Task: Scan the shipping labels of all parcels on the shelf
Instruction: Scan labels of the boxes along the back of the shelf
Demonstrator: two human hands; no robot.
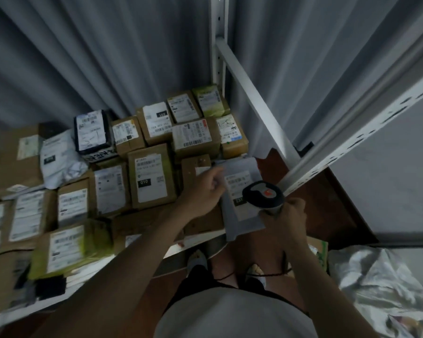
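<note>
A flat grey mailer parcel (244, 223) with a white shipping label (237, 181) lies at the shelf's right end, overhanging the front edge. My left hand (203, 189) pinches its left edge, fingers curled. My right hand (287, 213) grips the handle of a black and grey barcode scanner (263, 193), whose head hangs just above the label's lower right part. Several brown cardboard parcels (152, 179) with white labels cover the shelf to the left and behind.
White metal shelf uprights and a slanted brace (254, 98) rise at the right. A grey curtain (108, 57) hangs behind. A white poly bag parcel (59, 162) and a black one (93, 130) lie among the boxes. Crumpled plastic bags (386, 284) lie on the floor at right.
</note>
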